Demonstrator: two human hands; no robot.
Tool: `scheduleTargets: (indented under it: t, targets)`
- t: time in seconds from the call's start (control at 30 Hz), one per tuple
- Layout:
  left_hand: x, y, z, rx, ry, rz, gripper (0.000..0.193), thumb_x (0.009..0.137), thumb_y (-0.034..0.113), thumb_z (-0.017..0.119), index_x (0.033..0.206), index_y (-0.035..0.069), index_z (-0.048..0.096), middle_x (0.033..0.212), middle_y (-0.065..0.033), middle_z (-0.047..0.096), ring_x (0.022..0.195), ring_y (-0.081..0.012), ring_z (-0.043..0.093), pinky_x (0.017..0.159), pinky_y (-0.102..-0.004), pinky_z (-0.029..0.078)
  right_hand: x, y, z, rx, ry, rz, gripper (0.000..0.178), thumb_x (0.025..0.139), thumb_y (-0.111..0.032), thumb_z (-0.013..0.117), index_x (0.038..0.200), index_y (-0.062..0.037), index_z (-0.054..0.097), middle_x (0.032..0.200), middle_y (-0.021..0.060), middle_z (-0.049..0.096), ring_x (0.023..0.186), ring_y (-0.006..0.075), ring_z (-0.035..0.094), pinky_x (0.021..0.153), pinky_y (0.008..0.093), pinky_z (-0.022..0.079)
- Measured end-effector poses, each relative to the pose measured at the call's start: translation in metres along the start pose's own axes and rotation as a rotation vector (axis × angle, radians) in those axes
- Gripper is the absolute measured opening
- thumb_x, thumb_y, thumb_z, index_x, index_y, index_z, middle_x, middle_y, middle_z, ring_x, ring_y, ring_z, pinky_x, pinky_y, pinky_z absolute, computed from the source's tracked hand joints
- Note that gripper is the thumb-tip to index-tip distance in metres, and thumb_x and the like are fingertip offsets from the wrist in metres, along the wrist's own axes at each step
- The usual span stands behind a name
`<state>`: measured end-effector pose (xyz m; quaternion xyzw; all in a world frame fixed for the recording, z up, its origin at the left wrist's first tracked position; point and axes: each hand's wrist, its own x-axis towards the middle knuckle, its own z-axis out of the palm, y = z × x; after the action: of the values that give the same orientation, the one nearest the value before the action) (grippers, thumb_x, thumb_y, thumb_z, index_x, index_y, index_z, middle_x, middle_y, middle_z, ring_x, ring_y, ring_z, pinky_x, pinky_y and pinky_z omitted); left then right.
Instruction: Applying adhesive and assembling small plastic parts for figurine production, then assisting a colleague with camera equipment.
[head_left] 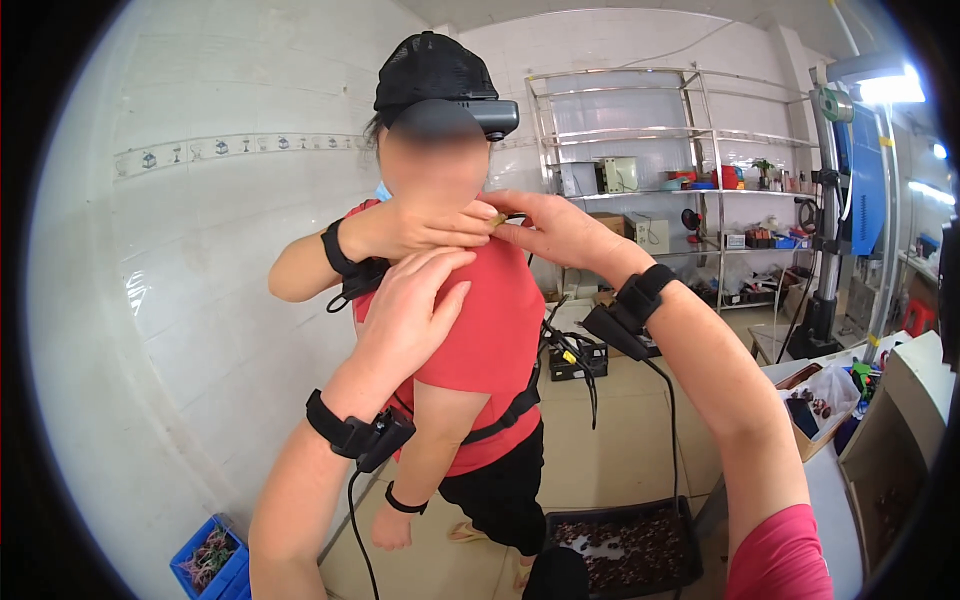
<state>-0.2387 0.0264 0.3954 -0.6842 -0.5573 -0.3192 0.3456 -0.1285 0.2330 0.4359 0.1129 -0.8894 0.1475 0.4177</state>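
A person in a red T-shirt [480,340] and a black cap [435,72] stands in front of me, turned partly sideways. My left hand [415,305] rests against the shirt near the shoulder, its fingers stretched out and nothing visible in it. At the top of the same shoulder, my right hand [555,228] has thumb and fingers brought together; a small dark bit shows by the fingertips, too small to name. Between my hands, the person's raised hand [435,225] lies across the shoulder, its fingertips close to mine. Wristbands with black devices sit on both my wrists.
A metal shelf rack [715,135] with boxes and equipment stands at the back. On the floor are a black tray [690,560] of small brown pieces and a blue crate [190,548]. Cables hang from my wrist devices. A cluttered workbench [820,530] is at the right.
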Motion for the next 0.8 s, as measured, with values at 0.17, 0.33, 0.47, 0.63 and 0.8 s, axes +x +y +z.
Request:
scheduleTargets:
  t: [0.17, 0.33, 0.47, 0.63, 0.8]
  targets:
    - [0.02, -0.011, 0.031, 0.091, 0.212, -0.065, 0.031, 0.087, 0.01, 0.063, 0.115, -0.002, 0.061, 0.112, -0.0173, 0.063, 0.106, -0.0321, 0.059, 0.091, -0.0367, 0.046, 0.004, 0.004, -0.012, -0.085, -0.078, -0.087, 0.037, 0.092, -0.021, 0.062, 0.123, -0.0034, 0.054, 0.11, 0.016, 0.068, 0.102, 0.0283, 0.066, 0.088, 0.0358, 0.051]
    - [0.043, -0.026, 0.025, 0.099, 0.143, -0.048, 0.017, 0.087, 0.009, 0.063, 0.101, -0.001, 0.066, 0.092, -0.0129, 0.063, 0.088, -0.0274, 0.061, 0.079, -0.035, 0.047, 0.006, -0.005, -0.017, -0.28, -0.081, -0.103, 0.03, 0.09, -0.02, 0.065, 0.113, -0.0033, 0.054, 0.106, 0.0164, 0.068, 0.099, 0.0318, 0.066, 0.083, 0.0378, 0.053]
    - [0.046, -0.031, 0.024, 0.096, 0.138, -0.043, 0.016, 0.087, 0.008, 0.064, 0.1, -0.001, 0.065, 0.087, -0.0113, 0.062, 0.082, -0.0241, 0.061, 0.076, -0.032, 0.047, 0.01, -0.003, -0.02, -0.376, -0.095, -0.122, 0.026, 0.089, -0.017, 0.065, 0.108, -0.0035, 0.054, 0.101, 0.016, 0.069, 0.096, 0.031, 0.067, 0.079, 0.0373, 0.054]
    - [0.056, -0.039, 0.028, -0.04, 0.193, -0.062, 0.014, 0.089, 0.008, 0.062, 0.099, -0.002, 0.064, 0.084, -0.01, 0.062, 0.077, -0.0193, 0.062, 0.071, -0.0295, 0.048, 0.008, 0.012, -0.025, -0.102, 0.074, -0.107, 0.024, 0.087, -0.016, 0.066, 0.104, -0.0022, 0.057, 0.093, 0.0148, 0.07, 0.087, 0.0302, 0.068, 0.077, 0.0356, 0.053]
    - [0.057, -0.049, 0.022, 0.027, 0.131, -0.093, 0.013, 0.089, 0.008, 0.061, 0.098, -0.001, 0.064, 0.085, -0.0103, 0.064, 0.079, -0.0183, 0.061, 0.071, -0.0281, 0.047, 0.004, 0.016, -0.022, 0.061, 0.166, -0.053, 0.022, 0.089, -0.015, 0.066, 0.104, -0.0012, 0.057, 0.089, 0.0139, 0.07, 0.086, 0.0229, 0.069, 0.076, 0.0312, 0.053]
